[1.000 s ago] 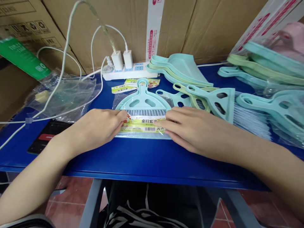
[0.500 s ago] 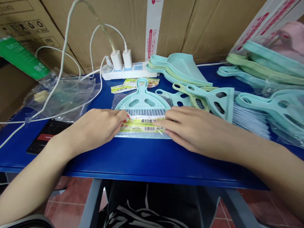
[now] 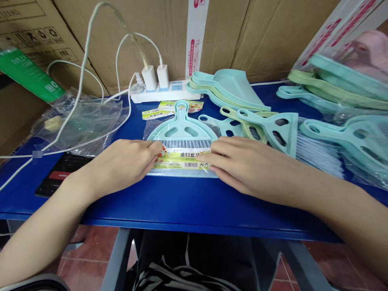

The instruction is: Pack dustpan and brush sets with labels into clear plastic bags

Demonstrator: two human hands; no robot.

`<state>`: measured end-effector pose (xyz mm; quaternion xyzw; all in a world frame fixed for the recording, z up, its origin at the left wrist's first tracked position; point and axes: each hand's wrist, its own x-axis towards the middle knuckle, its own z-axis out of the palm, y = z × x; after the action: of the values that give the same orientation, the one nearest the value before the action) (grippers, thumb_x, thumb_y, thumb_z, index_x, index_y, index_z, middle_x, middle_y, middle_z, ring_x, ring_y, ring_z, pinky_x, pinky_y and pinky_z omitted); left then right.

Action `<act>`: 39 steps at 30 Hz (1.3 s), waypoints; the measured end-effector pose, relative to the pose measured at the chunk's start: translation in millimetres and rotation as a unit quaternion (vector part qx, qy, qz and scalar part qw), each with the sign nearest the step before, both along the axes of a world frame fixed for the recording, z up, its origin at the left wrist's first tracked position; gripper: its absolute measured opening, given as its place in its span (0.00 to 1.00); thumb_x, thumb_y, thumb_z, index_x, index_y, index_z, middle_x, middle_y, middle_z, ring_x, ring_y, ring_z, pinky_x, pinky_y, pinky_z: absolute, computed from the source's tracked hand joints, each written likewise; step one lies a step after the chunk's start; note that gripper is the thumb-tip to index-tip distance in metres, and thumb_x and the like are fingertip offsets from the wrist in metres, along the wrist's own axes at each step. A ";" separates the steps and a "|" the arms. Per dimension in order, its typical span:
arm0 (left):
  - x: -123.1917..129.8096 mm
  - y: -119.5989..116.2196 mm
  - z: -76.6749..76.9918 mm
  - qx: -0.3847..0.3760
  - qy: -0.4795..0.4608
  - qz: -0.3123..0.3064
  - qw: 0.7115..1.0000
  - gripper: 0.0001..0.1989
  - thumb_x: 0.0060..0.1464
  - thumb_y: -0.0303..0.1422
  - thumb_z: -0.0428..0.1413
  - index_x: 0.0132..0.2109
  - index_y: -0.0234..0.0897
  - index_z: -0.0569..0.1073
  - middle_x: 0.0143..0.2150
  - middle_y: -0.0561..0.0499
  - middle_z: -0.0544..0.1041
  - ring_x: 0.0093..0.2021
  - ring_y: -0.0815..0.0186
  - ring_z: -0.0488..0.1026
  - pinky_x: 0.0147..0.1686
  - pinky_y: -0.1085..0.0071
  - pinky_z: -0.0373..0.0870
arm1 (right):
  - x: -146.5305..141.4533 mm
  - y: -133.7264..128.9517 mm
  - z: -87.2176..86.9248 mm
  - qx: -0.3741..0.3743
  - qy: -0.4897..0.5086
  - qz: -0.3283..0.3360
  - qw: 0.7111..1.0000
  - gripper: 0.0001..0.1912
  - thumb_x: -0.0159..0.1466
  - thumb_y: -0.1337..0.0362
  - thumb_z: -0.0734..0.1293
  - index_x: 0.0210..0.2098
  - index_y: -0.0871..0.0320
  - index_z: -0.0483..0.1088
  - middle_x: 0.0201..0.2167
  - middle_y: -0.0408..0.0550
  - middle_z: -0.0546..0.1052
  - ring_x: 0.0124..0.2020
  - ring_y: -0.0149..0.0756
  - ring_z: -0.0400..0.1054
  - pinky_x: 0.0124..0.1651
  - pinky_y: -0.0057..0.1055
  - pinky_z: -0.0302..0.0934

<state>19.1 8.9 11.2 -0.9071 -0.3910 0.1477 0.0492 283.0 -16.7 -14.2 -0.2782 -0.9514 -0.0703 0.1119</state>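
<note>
A pale blue dustpan and brush set (image 3: 182,127) lies flat in a clear plastic bag in front of me, its handle pointing away. Across the brush bristles sits a yellow-green printed label card (image 3: 184,158) inside the bag. My left hand (image 3: 133,159) is closed at the left side of the set, fingertips at the label's edge. At the right side, my right hand (image 3: 239,161) is closed over the edge, its fingers lying on the label's right end. Both thumbs are mostly hidden.
Stacked dustpans (image 3: 233,87) and loose brushes (image 3: 273,129) lie behind and to the right. Bagged sets (image 3: 354,133) are at far right. More label cards (image 3: 182,106) lie near a power strip (image 3: 166,94). White cables (image 3: 81,72), plastic bags (image 3: 87,117) and a black item (image 3: 60,173) are at left.
Both hands and the bagged set hold the same position. Only the camera view has shifted very slightly.
</note>
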 end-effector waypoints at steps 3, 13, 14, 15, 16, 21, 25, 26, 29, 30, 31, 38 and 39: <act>-0.6 -0.4 0.3 -0.005 -0.002 0.002 1.000 0.13 0.67 0.32 0.39 0.41 0.37 0.68 0.36 0.46 0.79 0.31 0.58 0.76 0.28 0.66 0.62 | 0.0 -0.3 0.3 0.000 -0.005 -0.003 1.000 0.19 0.71 0.70 0.54 0.43 0.61 0.77 0.35 0.54 0.78 0.36 0.42 0.70 0.39 0.38 0.63; -0.6 -0.7 0.8 -0.008 0.001 0.020 1.000 0.17 0.68 0.35 0.38 0.42 0.36 0.69 0.37 0.45 0.79 0.31 0.58 0.77 0.28 0.65 0.62 | -0.1 1.2 -1.2 -0.016 0.021 0.014 1.000 0.17 0.69 0.72 0.55 0.40 0.60 0.77 0.32 0.52 0.75 0.33 0.40 0.67 0.37 0.36 0.60; -0.3 -0.7 1.3 -0.010 0.000 0.025 1.000 0.17 0.68 0.35 0.38 0.42 0.36 0.70 0.38 0.45 0.80 0.32 0.57 0.77 0.29 0.65 0.62 | -0.4 0.8 -1.1 -0.026 0.031 0.010 0.999 0.18 0.69 0.72 0.56 0.39 0.60 0.77 0.32 0.51 0.75 0.33 0.40 0.67 0.37 0.36 0.60; 0.2 -0.7 1.8 -0.012 -0.001 0.031 0.999 0.17 0.68 0.35 0.39 0.43 0.35 0.70 0.38 0.45 0.80 0.32 0.57 0.77 0.29 0.65 0.62 | -0.8 0.4 -0.9 -0.038 0.042 0.003 0.998 0.18 0.68 0.72 0.56 0.39 0.60 0.78 0.32 0.51 0.74 0.33 0.39 0.66 0.37 0.35 0.60; 0.8 -0.8 2.4 -0.013 -0.002 0.037 0.999 0.16 0.68 0.36 0.40 0.43 0.35 0.71 0.39 0.45 0.80 0.33 0.57 0.78 0.29 0.65 0.62 | -1.2 0.1 -0.7 -0.050 0.055 -0.007 0.997 0.18 0.68 0.72 0.56 0.39 0.60 0.78 0.31 0.51 0.73 0.32 0.39 0.66 0.36 0.35 0.60; 3.9 -0.5 5.7 -0.002 0.005 0.074 0.997 0.13 0.67 0.37 0.46 0.43 0.36 0.73 0.37 0.47 0.81 0.33 0.56 0.78 0.27 0.67 0.60 | 0.2 3.4 2.3 -0.138 0.092 -0.093 0.982 0.18 0.67 0.69 0.59 0.42 0.54 0.81 0.26 0.45 0.68 0.25 0.33 0.63 0.27 0.29 0.53; 3.9 -0.4 8.1 0.011 0.012 0.093 0.996 0.11 0.66 0.35 0.48 0.40 0.37 0.73 0.33 0.49 0.80 0.31 0.59 0.77 0.24 0.69 0.57 | 5.5 8.9 5.2 -0.140 0.109 -0.136 0.975 0.15 0.64 0.67 0.62 0.38 0.53 0.82 0.22 0.43 0.66 0.22 0.31 0.60 0.25 0.28 0.52; 3.4 -0.6 8.2 0.016 0.002 0.084 0.996 0.11 0.66 0.34 0.48 0.40 0.37 0.73 0.34 0.49 0.80 0.30 0.60 0.77 0.24 0.70 0.58 | 6.4 9.5 5.3 -0.128 0.110 -0.138 0.976 0.15 0.64 0.67 0.63 0.37 0.53 0.82 0.21 0.43 0.66 0.21 0.31 0.60 0.24 0.29 0.51; 1.4 -1.7 6.9 0.023 -0.048 0.008 0.999 0.12 0.64 0.29 0.47 0.47 0.39 0.74 0.41 0.49 0.79 0.34 0.62 0.77 0.27 0.71 0.64 | 6.1 8.7 3.9 -0.069 0.105 -0.118 0.985 0.15 0.64 0.69 0.61 0.36 0.57 0.81 0.22 0.45 0.67 0.24 0.34 0.62 0.27 0.31 0.55; 0.9 -2.1 6.0 0.020 -0.062 -0.025 0.998 0.15 0.63 0.26 0.47 0.50 0.41 0.74 0.43 0.49 0.78 0.35 0.63 0.77 0.29 0.71 0.66 | 4.9 7.9 3.0 -0.039 0.102 -0.105 0.989 0.16 0.65 0.69 0.60 0.36 0.58 0.81 0.23 0.46 0.68 0.26 0.36 0.63 0.30 0.33 0.57; 0.5 -2.4 4.9 0.016 -0.071 -0.053 0.996 0.19 0.61 0.24 0.47 0.53 0.43 0.74 0.44 0.49 0.77 0.36 0.64 0.77 0.31 0.71 0.67 | 3.4 7.1 2.0 -0.008 0.100 -0.088 0.991 0.16 0.67 0.69 0.59 0.36 0.59 0.80 0.24 0.48 0.69 0.28 0.37 0.63 0.32 0.34 0.57; -0.9 -2.7 -1.7 0.018 -0.086 -0.097 0.991 0.29 0.56 0.19 0.47 0.60 0.47 0.73 0.40 0.50 0.74 0.33 0.66 0.75 0.33 0.71 0.70 | -7.6 2.5 -3.1 -0.018 0.091 -0.014 0.996 0.18 0.69 0.69 0.58 0.42 0.59 0.80 0.28 0.49 0.69 0.31 0.39 0.61 0.35 0.35 0.56; -1.5 -2.6 -2.0 0.020 -0.091 -0.096 0.991 0.27 0.58 0.20 0.47 0.60 0.47 0.74 0.40 0.50 0.74 0.33 0.66 0.75 0.32 0.71 0.70 | -7.9 2.2 -3.5 -0.028 0.096 -0.027 0.995 0.18 0.69 0.68 0.58 0.42 0.58 0.80 0.27 0.49 0.69 0.31 0.39 0.61 0.35 0.35 0.56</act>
<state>17.6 6.3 9.2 -0.9491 -0.3075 0.0511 0.0455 275.1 -14.5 -17.7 -0.3124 -0.9300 -0.0199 0.1925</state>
